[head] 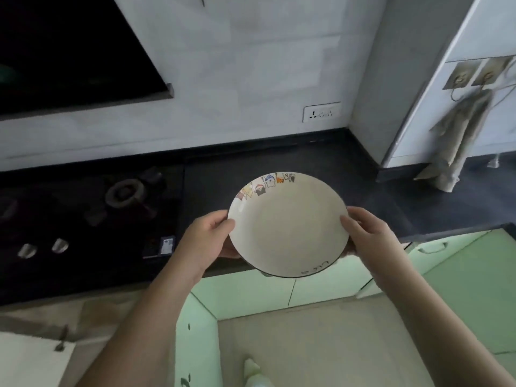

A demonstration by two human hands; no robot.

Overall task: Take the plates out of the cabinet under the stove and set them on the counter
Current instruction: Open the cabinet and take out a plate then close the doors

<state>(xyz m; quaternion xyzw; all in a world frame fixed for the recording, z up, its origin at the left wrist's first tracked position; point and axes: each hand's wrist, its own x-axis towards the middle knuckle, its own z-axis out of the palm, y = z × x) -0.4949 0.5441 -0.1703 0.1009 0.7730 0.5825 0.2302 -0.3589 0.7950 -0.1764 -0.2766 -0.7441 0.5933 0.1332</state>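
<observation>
Both hands carry one cream plate (289, 224) with small cartoon figures along its far rim, holding it roughly level above the front edge of the dark worktop (279, 163). The left hand (208, 236) grips the left rim, thumb curled over the top and fingers hidden underneath; the right hand (363, 233) grips the opposite rim the same way. A hold on two opposite sides likely keeps the smooth plate from tipping or slipping while it travels. A second dark rim seems to peek out under the near edge, so there may be another plate beneath, though that cannot be told for sure. The stove (92, 208) lies to the left, its burner (124, 192) well apart from the plate. Between the stove and the corner where the wall (223, 79) turns, a bare stretch of worktop lies just beyond the plate, with room to lower it. A cloth (458, 141) hangs at the far right, clear of that path. Below, a pale green cabinet door (195, 336) stands open near the person's arms.
</observation>
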